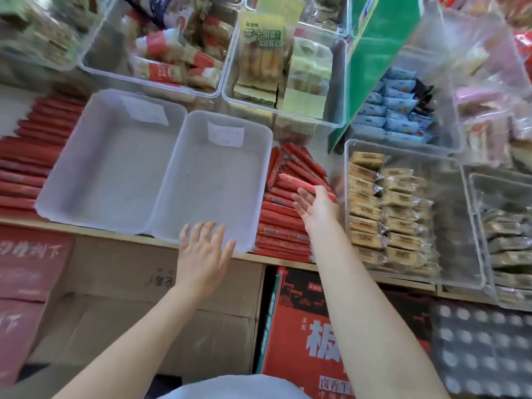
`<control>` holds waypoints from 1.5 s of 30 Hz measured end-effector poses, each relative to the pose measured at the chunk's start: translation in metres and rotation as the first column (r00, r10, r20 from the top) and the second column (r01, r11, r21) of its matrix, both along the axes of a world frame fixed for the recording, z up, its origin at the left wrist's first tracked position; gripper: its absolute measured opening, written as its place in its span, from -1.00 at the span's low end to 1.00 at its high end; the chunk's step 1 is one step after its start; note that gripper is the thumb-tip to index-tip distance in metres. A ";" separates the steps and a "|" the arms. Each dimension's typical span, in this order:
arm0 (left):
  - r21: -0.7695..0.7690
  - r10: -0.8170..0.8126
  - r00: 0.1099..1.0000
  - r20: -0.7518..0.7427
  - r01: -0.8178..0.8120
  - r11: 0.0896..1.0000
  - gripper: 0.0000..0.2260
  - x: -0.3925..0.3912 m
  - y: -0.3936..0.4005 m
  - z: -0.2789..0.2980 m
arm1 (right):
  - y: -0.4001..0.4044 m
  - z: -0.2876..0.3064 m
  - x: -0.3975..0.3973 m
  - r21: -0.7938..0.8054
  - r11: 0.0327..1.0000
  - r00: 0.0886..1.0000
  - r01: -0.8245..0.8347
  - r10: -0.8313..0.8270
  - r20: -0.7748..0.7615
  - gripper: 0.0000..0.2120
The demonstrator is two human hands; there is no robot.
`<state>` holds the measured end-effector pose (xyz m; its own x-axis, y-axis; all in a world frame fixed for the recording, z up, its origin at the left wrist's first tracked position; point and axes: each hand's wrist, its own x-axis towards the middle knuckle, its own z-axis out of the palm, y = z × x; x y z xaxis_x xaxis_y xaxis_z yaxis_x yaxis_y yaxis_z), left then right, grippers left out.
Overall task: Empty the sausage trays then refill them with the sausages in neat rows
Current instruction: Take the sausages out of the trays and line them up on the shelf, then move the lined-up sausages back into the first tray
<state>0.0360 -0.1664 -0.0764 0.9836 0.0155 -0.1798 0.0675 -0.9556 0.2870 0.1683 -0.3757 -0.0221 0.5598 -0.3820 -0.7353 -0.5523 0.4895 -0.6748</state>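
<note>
Two translucent white sausage trays sit side by side on the shelf, the left tray point(112, 168) and the right tray point(213, 182), both holding no sausages. Red sausages lie piled on the shelf to the right of the trays point(285, 223) and stacked to their left point(31, 156). My right hand point(313, 208) hovers over the right pile and grips one red sausage point(299, 184) near its end. My left hand point(204, 249) is spread with straight fingers at the near rim of the right tray, holding nothing.
Clear bins of packaged snacks stand behind the trays point(288, 82) and to the right point(394, 214). Cardboard boxes point(149, 306) and a red printed carton point(305, 326) sit below the wooden shelf edge point(86, 230).
</note>
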 end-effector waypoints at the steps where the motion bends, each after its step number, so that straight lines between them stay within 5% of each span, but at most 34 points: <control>1: 0.009 -0.014 1.000 -0.005 0.014 1.000 -0.50 0.000 0.001 -0.001 | 0.002 -0.007 0.007 -0.015 1.000 0.999 -0.017 0.016 -0.046 -0.90; 10: 0.017 -0.014 0.997 -0.081 0.015 1.000 -0.43 0.005 0.000 0.009 | -0.011 -0.027 0.023 -0.115 0.973 0.946 -0.202 0.163 -0.282 -0.82; 17: -0.046 -0.074 0.987 -0.145 0.068 0.997 -0.26 0.007 0.002 0.022 | 0.012 0.011 -0.034 -0.137 0.962 0.971 -0.236 0.229 -0.063 -0.86; 20: -0.273 -0.067 0.982 -0.177 0.016 0.962 -0.46 0.008 0.018 0.032 | 0.029 0.024 -0.077 -0.181 0.927 0.942 -0.327 0.336 0.020 -0.82; 23: -0.434 0.048 0.998 0.035 -0.028 0.900 -0.74 0.000 0.058 0.047 | 0.053 0.025 -0.107 -0.311 0.866 0.902 -0.393 0.429 0.055 -0.78; 32: -0.372 0.268 0.926 0.265 -0.158 0.915 -0.76 -0.039 0.274 0.049 | 0.230 0.031 -0.132 -0.646 0.480 0.663 -0.593 0.747 -0.054 -0.79; 36: -0.254 0.343 0.924 0.168 -0.295 0.921 -0.67 -0.039 0.389 0.027 | 0.334 0.033 -0.126 -0.750 0.263 0.527 -0.607 0.840 -0.131 -0.86; 40: -0.127 0.281 0.960 0.012 -0.277 0.952 -0.35 -0.020 0.467 -0.004 | 0.426 0.028 -0.114 -0.866 0.047 0.380 -0.499 0.909 -0.170 -0.91; 45: -0.091 0.226 0.970 -0.088 -0.234 0.968 -0.30 -0.022 0.503 -0.041 | 0.493 0.005 -0.101 -0.871 -0.197 0.204 -0.451 0.927 -0.315 -0.93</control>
<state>0.0142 0.3362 -0.1175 0.9390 0.2176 -0.2665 0.3074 -0.8785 0.3657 0.0674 0.1171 -0.0172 0.9254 0.3590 -0.1216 0.2529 -0.8238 -0.5073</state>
